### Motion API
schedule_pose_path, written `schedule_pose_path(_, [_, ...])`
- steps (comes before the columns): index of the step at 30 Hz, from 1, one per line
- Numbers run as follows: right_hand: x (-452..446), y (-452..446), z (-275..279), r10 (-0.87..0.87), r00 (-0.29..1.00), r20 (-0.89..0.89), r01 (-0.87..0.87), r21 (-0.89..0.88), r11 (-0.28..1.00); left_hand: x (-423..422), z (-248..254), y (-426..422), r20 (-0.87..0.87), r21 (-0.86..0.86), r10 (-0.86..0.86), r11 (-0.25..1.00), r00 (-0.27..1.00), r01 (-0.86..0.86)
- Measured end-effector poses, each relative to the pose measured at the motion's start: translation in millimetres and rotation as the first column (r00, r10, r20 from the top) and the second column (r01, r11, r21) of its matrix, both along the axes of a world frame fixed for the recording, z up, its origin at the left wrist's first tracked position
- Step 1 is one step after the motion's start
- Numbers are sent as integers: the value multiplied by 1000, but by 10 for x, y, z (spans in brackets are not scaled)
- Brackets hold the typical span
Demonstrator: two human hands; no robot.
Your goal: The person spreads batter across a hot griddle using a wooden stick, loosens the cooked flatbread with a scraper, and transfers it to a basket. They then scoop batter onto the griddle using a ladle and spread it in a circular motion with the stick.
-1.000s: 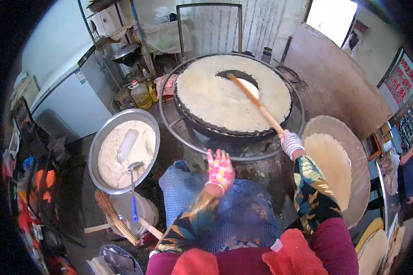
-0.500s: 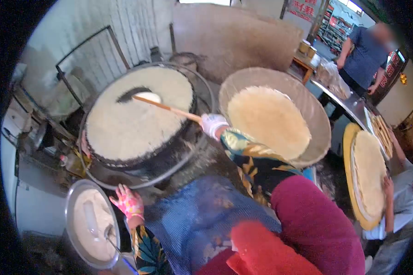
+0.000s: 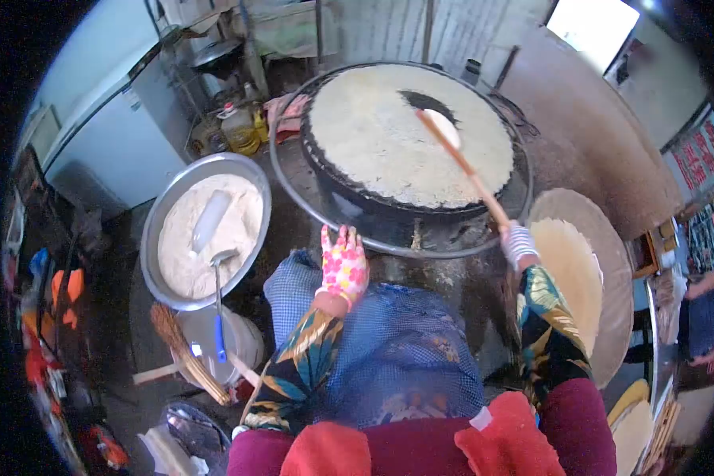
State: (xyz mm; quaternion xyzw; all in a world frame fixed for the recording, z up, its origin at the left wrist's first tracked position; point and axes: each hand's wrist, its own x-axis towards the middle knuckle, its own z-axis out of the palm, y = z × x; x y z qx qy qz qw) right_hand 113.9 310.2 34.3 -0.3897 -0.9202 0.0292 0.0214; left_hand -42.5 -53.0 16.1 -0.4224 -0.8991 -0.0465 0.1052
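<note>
My right hand (image 3: 520, 244), in a pale striped glove, is closed round the handle of a wooden-handled spreader (image 3: 470, 174). Its far end lies on a wide round griddle (image 3: 397, 208) coated with a pale batter layer (image 3: 373, 127). Beside that end are a white mound (image 3: 443, 128) and a dark bare patch. My left hand (image 3: 345, 266), in a pink floral glove, has its fingers stretched out at the near edge of the metal ring (image 3: 389, 247) around the griddle; whether it touches the ring I cannot tell.
A metal basin (image 3: 152, 262) of pale batter, with a clear scoop (image 3: 212, 220) and a blue-handled ladle (image 3: 220, 337), stands left. Below it are a brush (image 3: 184, 349) and bucket. A lined round basket (image 3: 615, 317) with a flatbread (image 3: 567, 278) is right. Oil bottles (image 3: 239, 128) stand behind.
My view has swung left, shifting the griddle rightward in view and bringing in the floor beside the basin. The spreader stays in my right hand, and my left hand remains stretched out near the ring.
</note>
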Motion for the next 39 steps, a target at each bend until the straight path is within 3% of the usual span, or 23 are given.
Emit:
schedule_pose_path(5, [-27, -70, 252, 8, 1000, 2, -8, 36, 999, -240, 20, -114, -45, 1, 87, 996, 995, -87])
schedule_pose_path(7, [64, -36, 58, 116, 993, 13, -116, 27, 993, -388, -52, -146, -38, 1, 137, 991, 990, -137])
schedule_pose_path(11, [212, 154, 95, -64, 998, -24, 64, 5, 998, -641, 7, -172, -51, -210, 219, 951, 974, -225])
schedule_pose_path(13, [98, -79, 333, -17, 999, -28, 16, -24, 1000, -697, 94, -190, -131, -256, 251, 926, 959, -278])
schedule_pose_path(15, [104, -120, 202, 54, 998, -24, -54, -9, 998, -428, 398, -89, -29, -154, 131, 979, 991, -134])
schedule_pose_path(17, [146, -183, 206, 102, 985, 141, -97, -39, 995, -60, 259, 133, -62, 80, -49, 995, 997, 54])
schedule_pose_path(19, [251, -90, 194, -12, 998, -55, 6, -97, 995, 346, 143, 340, -81, 153, -189, 968, 979, 199])
schedule_pose_path(21, [159, -64, 280, 0, 997, -82, -8, -90, 996, 538, 28, 435, -37, 172, -234, 956, 972, 237])
schedule_pose_path(22, [96, -177, 276, 44, 996, -81, -52, -95, 994, 527, 65, 441, 33, 34, -217, 976, 976, 216])
schedule_pose_path(23, [60, -272, 282, 69, 994, -82, -78, -110, 991, 515, -23, 370, -43, 199, -213, 956, 976, 218])
schedule_pose_path(24, [98, -315, 330, 66, 995, -79, -75, -122, 990, 442, -66, 357, -54, 246, -147, 957, 988, 156])
schedule_pose_path(25, [155, -383, 364, 59, 995, -77, -70, -150, 986, 450, 156, 305, 22, 111, -141, 984, 990, 138])
schedule_pose_path(26, [166, -383, 403, 28, 998, -64, -40, -195, 980, 207, -237, 153, -204, 340, -306, 869, 930, 360])
schedule_pose_path(28, [260, -226, 297, -37, 996, -77, 26, -141, 990, 100, -138, 73, -92, 161, -181, 968, 979, 194])
schedule_pose_path(31, [95, -234, 396, -45, 990, -131, 23, -164, 986, -97, -79, -105, 2, -15, -25, 1000, 1000, 25])
schedule_pose_path(33, [94, -344, 405, 31, 985, -167, -59, -164, 985, -196, -12, -172, 69, -5, 20, 1000, 997, -20])
schedule_pose_path(35, [187, -342, 314, 86, 994, -64, -95, -143, 985, -358, -56, -173, 84, -15, 114, 993, 990, -113])
schedule_pose_path(37, [150, -145, 238, -103, 993, -62, 94, -138, 986, -569, -92, -182, 90, -98, 180, 980, 980, -171])
schedule_pose_path(39, [113, -148, 301, -63, 990, -125, 51, -95, 994, -766, -149, -290, 73, -88, 223, 972, 972, -217])
